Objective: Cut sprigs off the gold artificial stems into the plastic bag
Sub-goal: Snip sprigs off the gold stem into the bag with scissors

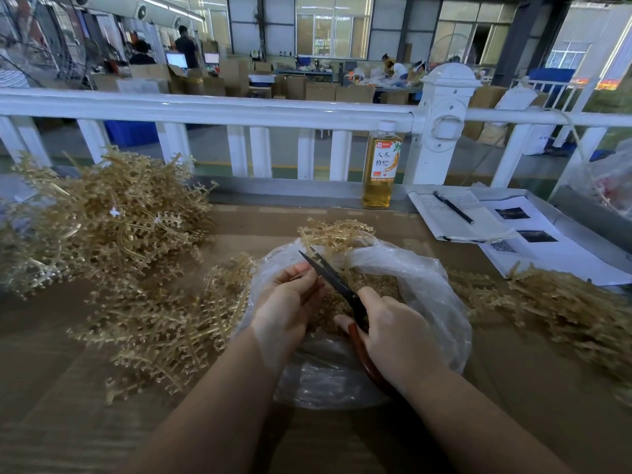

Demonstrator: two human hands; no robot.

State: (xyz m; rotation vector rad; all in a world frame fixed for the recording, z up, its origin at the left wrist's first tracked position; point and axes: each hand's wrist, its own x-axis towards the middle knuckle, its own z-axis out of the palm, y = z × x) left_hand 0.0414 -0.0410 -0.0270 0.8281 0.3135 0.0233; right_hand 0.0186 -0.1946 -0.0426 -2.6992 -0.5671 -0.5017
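Observed at the bench: the person's left hand (290, 299) was curled over the mouth of the clear plastic bag (427, 302), fingertips pinching a thin piece of gold stem too small to make out clearly. The right hand (393, 330) gripped the reddish-brown handles of a pair of scissors (337, 285); the dark blades stood slightly parted and pointed up and away, just beside the left fingertips.

The bag lay open on the brown cardboard-covered table (68, 422), directly under both hands. Cut gold sprigs (376, 283) filled its bottom. One gold stem (337, 234) lay across the bag's far rim, branching ends spread toward the railing.

Stock: a large heap of gold stems (113, 213) sat at the far left of the table, a looser spread (171, 323) near the left forearm, touching the bag's left edge, and another heap (564, 309) on the right.

Also noted: a bottle of amber drink (381, 165) upright against the white railing (239, 111); an open notebook (455, 213) with a black pen (453, 206) lying on it, beside printed sheets (547, 248).
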